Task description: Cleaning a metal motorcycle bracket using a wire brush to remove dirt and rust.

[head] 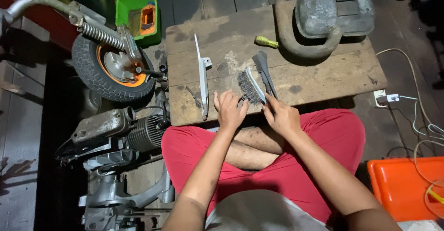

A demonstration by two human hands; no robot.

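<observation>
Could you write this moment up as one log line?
left hand: resting on worn wooden board | right hand: holding grey wire brush | beside: long white metal bracket

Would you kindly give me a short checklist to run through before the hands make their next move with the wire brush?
1. Right hand grips the handle of the wire brush: ok.
2. Left hand rests by the bristles, fingers close to the wire: not ok.
3. Small part under the hands seen clearly: cannot tell.
4. Dark pliers lie right beside the brush, crowding it: not ok.
5. White metal strip lies flat on the wooden board: ok.
</observation>
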